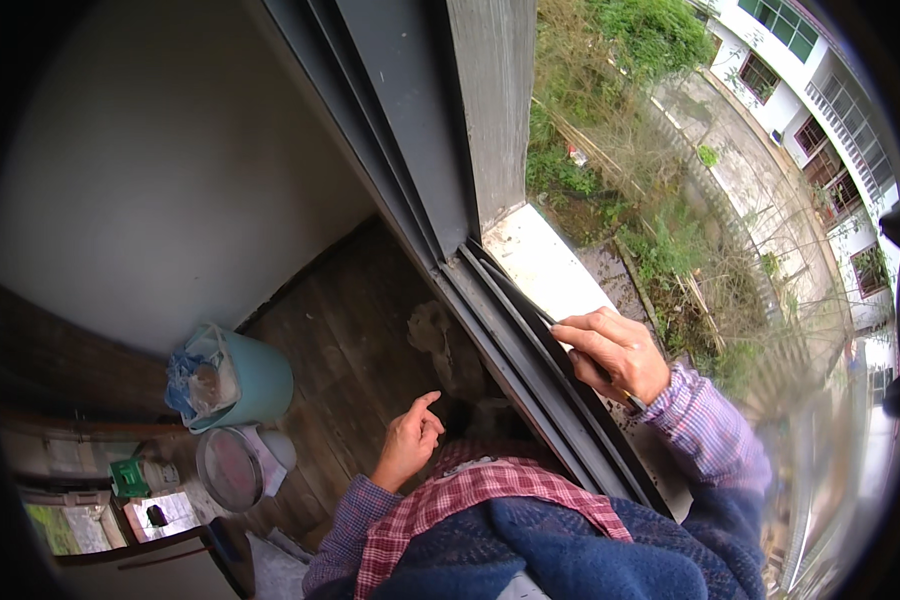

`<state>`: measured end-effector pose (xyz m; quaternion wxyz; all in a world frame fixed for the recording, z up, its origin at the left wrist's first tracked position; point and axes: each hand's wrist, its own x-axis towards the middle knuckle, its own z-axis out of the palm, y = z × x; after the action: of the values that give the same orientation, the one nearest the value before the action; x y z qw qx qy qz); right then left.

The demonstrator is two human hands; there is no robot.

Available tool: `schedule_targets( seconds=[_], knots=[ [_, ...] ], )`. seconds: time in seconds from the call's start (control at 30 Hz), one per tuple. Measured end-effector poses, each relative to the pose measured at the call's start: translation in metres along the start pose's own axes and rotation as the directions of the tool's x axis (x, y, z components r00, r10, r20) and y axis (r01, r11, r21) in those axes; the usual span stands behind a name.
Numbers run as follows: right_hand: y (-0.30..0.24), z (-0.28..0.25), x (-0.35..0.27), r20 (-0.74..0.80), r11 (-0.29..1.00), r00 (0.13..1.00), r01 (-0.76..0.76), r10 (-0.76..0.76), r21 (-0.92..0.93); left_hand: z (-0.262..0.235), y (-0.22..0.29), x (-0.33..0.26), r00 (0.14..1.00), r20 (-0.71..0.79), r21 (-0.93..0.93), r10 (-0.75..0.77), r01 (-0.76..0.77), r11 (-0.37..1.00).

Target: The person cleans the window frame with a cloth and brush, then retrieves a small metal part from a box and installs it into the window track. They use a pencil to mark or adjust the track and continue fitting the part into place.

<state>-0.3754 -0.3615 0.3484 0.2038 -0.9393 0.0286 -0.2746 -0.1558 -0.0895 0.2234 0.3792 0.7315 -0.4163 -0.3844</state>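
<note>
Blue knitted fabric [590, 555] fills the frame at six o'clock, closest to the lens, with a red-and-white checked apron bib [470, 495] lying over it and plaid purple sleeves running out to both wrists.

At about four o'clock from the centre, the right hand [615, 352] rests on the dark window track [530, 350], a set of parallel grey rails running from twelve o'clock down toward five o'clock. Its fingers are together and curled, clamped on a thin dark tool [595, 365] that lies along the outer rail; one end shows past the fingertips toward eleven o'clock and the other pokes out beneath the heel of the hand at the cuff. What kind of tool it is cannot be told.

The left hand [410, 440] hangs in the air at about six o'clock, inside the room and well apart from the track. It holds nothing: the forefinger points up toward one o'clock while the other fingers are loosely folded.

A grey window frame post [495, 100] rises at twelve o'clock, and the pale outer sill [545, 265] lies just beyond the track. Below the left hand is a dark wooden floor [340, 330]. At eight o'clock stands a light teal bin [255, 375] with plastic bags in it, and beside it, toward seven o'clock, a round metal lid [230, 468]. Outside, from one to three o'clock, are overgrown plants [630, 150] and white buildings [830, 130].
</note>
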Motion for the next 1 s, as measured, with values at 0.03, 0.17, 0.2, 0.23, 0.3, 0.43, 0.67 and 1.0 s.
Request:
schedule_targets(
  seconds=[0.03,0.17,0.2,0.23,0.3,0.43,0.67,1.0],
  knots=[
    [-0.004,-0.005,-0.002,0.006,0.999,0.999,-0.035,0.035,0.025,0.0,0.0,0.001,1.0,-0.003,-0.004,-0.005,0.005,1.0],
    [-0.004,-0.011,-0.009,0.079,0.979,0.985,-0.163,0.154,0.12,0.0,-0.001,0.004,1.0,0.006,-0.021,-0.028,0.028,0.999],
    [0.001,-0.009,-0.009,0.082,0.978,0.986,-0.159,0.148,0.138,0.001,-0.001,0.005,0.999,0.009,-0.026,-0.031,0.031,0.999],
    [0.007,-0.006,-0.007,0.091,0.976,0.985,-0.159,0.146,0.152,0.001,-0.001,0.006,0.999,0.023,-0.019,-0.029,0.03,0.999],
    [0.021,0.005,0.0,0.049,0.957,0.986,-0.164,0.157,0.239,0.003,0.001,0.008,0.999,0.035,-0.016,-0.026,0.026,1.0],
    [0.028,0.031,0.01,0.05,0.999,0.999,0.002,-0.004,0.034,0.003,0.003,0.011,0.999,0.032,-0.009,-0.031,0.031,0.999],
    [0.015,0.035,0.011,0.21,0.899,0.965,0.23,-0.16,-0.373,0.0,0.004,0.009,1.0,0.016,0.003,-0.016,0.016,1.0],
    [-0.022,-0.012,-0.021,0.088,0.901,0.99,0.138,-0.111,-0.412,0.0,0.001,0.006,1.0,0.004,0.004,-0.002,0.002,1.0]
  ],
)
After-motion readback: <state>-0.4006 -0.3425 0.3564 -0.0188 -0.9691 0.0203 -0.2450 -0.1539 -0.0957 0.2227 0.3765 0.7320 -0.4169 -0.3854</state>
